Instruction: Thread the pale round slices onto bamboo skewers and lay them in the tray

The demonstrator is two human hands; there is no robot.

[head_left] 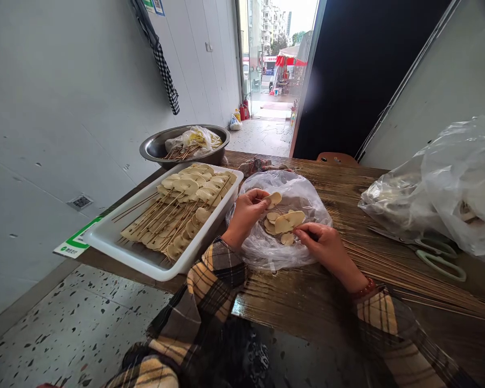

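My left hand (pixel 247 214) is closed, pinching a thin pale slice (pixel 274 200), perhaps potato, between thumb and fingers. Closed as well, my right hand (pixel 318 241) grips a skewer at the edge of a larger pale slice (pixel 290 221); the fingers hide most of the stick. Both hands are over a clear plastic bag (pixel 262 253), opened out on the table. More loose slices (pixel 270 223) lie inside it. To the left, a white tray (pixel 161 272) holds many skewered slices (pixel 186 186), layered with their sticks crossing the middle.
A metal basin (pixel 153 151) with bagged skewers stands behind the tray. Bare skewers (pixel 412 283) lie along the right of the wooden table (pixel 283 299). Scissors with green handles (pixel 440 264) rest near a big plastic bag (pixel 448 183). A crumpled cloth (pixel 258 166) is at the back.
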